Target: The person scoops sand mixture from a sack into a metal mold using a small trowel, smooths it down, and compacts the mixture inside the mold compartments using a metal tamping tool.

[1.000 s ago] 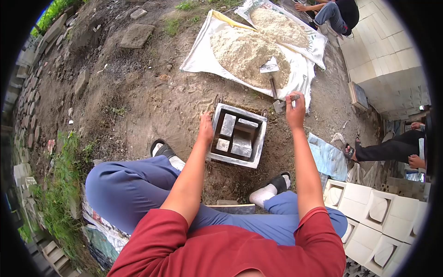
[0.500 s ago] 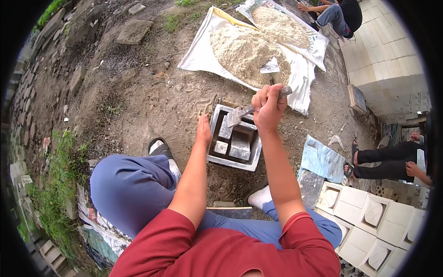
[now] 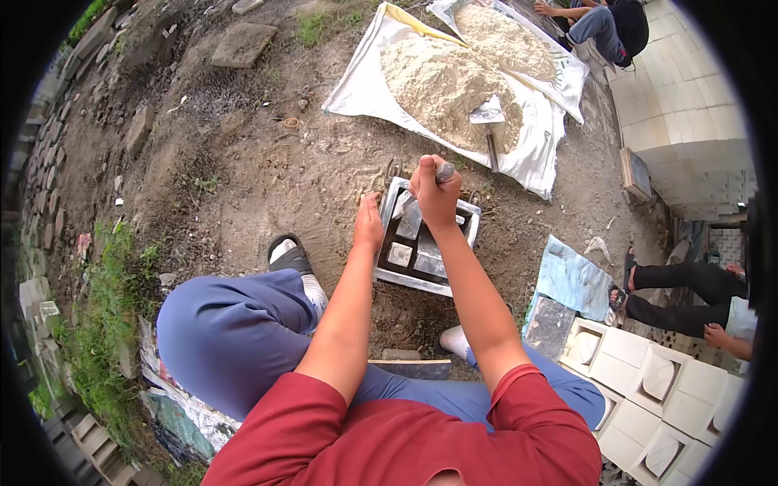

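Note:
A square metal mould [image 3: 415, 283] sits on the ground between my feet, with several metal blocks inside, among them a small pale square one [image 3: 399, 254]. My left hand [image 3: 369, 222] lies along the mould's left rim with its fingers stretched out. Over the far part of the mould, my right hand [image 3: 436, 193] is closed around a flat brush, its thick grey handle [image 3: 445, 172] poking out above the fist. The hand and forearm partly hide the brush's wide end and the mould's right half.
Beyond the mould, white sacks [image 3: 547, 174] bear heaps of pale sandy powder [image 3: 442, 85] and a trowel [image 3: 488, 113]. Pale cast blocks [image 3: 620, 356] stand at right beside a blue sheet [image 3: 575, 278]. One person [image 3: 612, 32] sits at upper right; another's legs [image 3: 681, 279] show at right.
My right hand has moved left and nearer the mould's middle with the brush, which now points more steeply down. My left hand stays at the left rim. The view has shifted slightly.

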A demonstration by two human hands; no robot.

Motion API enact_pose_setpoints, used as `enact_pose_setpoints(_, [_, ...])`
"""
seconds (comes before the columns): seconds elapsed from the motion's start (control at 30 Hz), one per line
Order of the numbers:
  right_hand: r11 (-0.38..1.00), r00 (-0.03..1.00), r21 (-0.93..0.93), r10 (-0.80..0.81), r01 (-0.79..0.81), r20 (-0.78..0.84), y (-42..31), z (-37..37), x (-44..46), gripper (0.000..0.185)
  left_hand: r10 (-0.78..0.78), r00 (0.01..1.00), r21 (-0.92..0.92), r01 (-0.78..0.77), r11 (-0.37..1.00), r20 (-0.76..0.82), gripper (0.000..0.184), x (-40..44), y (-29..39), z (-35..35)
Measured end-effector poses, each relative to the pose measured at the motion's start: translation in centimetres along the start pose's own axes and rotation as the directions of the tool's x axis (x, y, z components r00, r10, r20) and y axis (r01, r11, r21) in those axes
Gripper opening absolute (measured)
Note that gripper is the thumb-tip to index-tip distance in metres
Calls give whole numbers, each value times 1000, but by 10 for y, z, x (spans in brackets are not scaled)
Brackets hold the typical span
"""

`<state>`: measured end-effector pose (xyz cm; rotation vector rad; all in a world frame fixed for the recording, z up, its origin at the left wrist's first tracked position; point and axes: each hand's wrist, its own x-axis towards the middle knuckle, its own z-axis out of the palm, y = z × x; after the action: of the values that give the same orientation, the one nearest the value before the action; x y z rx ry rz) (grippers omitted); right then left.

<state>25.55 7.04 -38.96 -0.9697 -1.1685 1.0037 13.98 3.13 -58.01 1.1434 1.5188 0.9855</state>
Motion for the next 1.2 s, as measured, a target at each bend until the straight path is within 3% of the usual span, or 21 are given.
enact_pose_setpoints(0.1, [998, 994, -27, 55, -52, 93, 11, -1, 0, 49, 25, 999, 22, -24, 999, -27, 58, -2, 1, 1])
enact_pose_setpoints(0.17, [986, 979, -147, -44, 75, 200, 17, 0, 1, 50, 44, 998, -13, -45, 999, -40, 57, -1, -1, 2])
enact_pose_setpoints(0.3, [979, 973, -195, 103, -63, 207, -1, 14, 3, 46, 49, 997, 23, -48, 999, -62, 57, -3, 2, 2])
enact_pose_setpoints(0.4, [974, 984, -228, 56, -16, 170, -5, 22, 4, 46, 57, 996, 25, -56, 998, -71, 55, -3, 5, 1])
enact_pose_setpoints(0.5, [967, 984, -249, 91, -51, 152, 43, 5, -7, 47, 60, 995, 34, -57, 998, -79, 53, -6, 10, -1])
enact_pose_setpoints(0.63, [985, 987, -174, 34, -6, 157, 51, -2, -7, 46, 87, 991, 83, -78, 993, -105, 51, -4, 11, -1])
enact_pose_setpoints(0.7, [981, 979, -152, 144, -122, 144, 49, -5, -6, 46, 105, 988, 103, -94, 990, -115, 50, -6, 7, 1])
enact_pose_setpoints(0.77, [986, 985, -140, 106, -88, 133, 41, -2, -5, 45, 98, 990, 101, -88, 991, -101, 50, -6, 8, 1])
enact_pose_setpoints(0.83, [965, 993, -260, 6, 26, 122, 23, 6, -3, 44, 91, 990, 104, -80, 991, -104, 50, -7, 9, 0])
enact_pose_setpoints(0.97, [960, 991, -255, -92, 115, 102, 29, 3, -10, 43, 59, 993, 100, -49, 994, -101, 50, -8, 14, 0])
enact_pose_setpoints(1.1, [991, 999, -134, -1, 8, 51, 45, -8, -14, 42, 59, 994, 140, -46, 989, -92, 50, -10, 11, 0])
enact_pose_setpoints(1.17, [994, 992, 60, 100, -96, -82, 33, -6, -4, 43, 84, 992, 148, -69, 987, -94, 51, -7, 12, -1])
enact_pose_setpoints(1.2, [994, 990, 67, 99, -92, -105, 25, -6, -2, 43, 85, 992, 149, -70, 986, -96, 51, -5, 12, -1])
